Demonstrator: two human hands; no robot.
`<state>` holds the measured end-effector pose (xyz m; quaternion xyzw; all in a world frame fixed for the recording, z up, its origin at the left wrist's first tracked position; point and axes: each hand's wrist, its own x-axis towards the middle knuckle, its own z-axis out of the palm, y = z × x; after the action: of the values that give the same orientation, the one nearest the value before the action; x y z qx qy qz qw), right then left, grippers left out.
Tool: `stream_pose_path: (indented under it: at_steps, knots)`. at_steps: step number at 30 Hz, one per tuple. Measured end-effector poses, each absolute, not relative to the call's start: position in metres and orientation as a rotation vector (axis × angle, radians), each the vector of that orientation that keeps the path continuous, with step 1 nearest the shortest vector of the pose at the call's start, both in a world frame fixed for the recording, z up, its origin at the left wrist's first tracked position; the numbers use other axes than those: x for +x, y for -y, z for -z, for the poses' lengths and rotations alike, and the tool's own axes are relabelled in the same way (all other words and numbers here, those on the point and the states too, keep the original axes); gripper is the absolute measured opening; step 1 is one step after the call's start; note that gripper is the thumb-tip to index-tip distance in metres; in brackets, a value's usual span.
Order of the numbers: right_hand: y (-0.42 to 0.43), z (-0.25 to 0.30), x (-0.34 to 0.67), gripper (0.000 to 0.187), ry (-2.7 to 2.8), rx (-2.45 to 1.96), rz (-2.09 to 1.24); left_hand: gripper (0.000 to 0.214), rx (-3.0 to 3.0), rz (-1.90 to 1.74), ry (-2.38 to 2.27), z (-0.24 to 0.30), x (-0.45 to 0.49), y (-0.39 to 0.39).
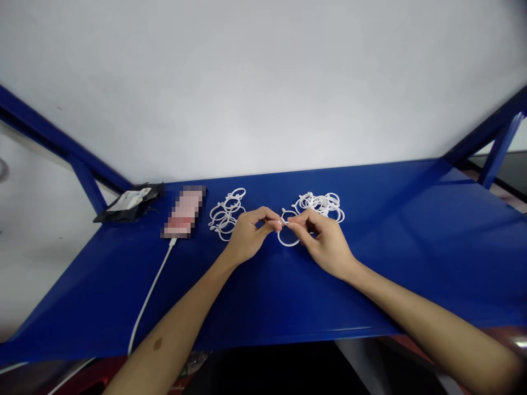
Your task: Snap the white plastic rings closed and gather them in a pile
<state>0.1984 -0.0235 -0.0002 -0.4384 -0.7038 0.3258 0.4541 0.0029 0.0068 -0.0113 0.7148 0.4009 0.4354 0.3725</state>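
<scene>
My left hand (247, 235) and my right hand (323, 241) meet at the middle of the blue shelf (411, 258). Both pinch the top of one white ring (287, 237), which hangs down between them onto the shelf. Thumb and forefinger of each hand are pressed together on the ring's joint. A pile of several white rings (225, 214) lies just left of my left hand. A second pile of white rings (321, 204) lies behind my right hand.
A phone (184, 218) lies at the left of the shelf with a white cable (149, 291) running off the front edge. A black packet with a white label (129, 201) sits at the far left. Blue frame struts (500, 148) rise at both ends, with a white wall behind.
</scene>
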Motion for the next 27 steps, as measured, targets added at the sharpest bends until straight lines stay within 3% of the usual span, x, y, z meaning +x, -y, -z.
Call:
stream_pose_path:
  at_steps: [8, 14, 19, 23, 27]
  knots:
    - [0.025, -0.004, 0.202, 0.021, 1.823, -1.004, -0.915, 0.045, 1.883, -1.221, -1.059, 0.009, 0.007, -0.003]
    - [0.025, -0.003, 0.204, 0.018, 1.986, -0.913, -0.803, 0.044, 2.004, -1.138, -1.05, 0.007, 0.005, -0.003]
    - [0.007, 0.006, 0.212, 0.014, 2.056, -0.959, -0.407, 0.023, 2.332, -0.891, -1.496, 0.002, -0.012, -0.018]
    - [-0.016, 0.015, 0.227, 0.02, 2.032, -1.126, -0.059, 0.031, 2.467, -0.51, -2.189, 0.004, -0.032, -0.03]
    - [-0.03, 0.02, 0.241, 0.026, 2.085, -1.266, 0.179, 0.02, 2.458, -0.359, -2.329, 0.007, -0.041, -0.032]
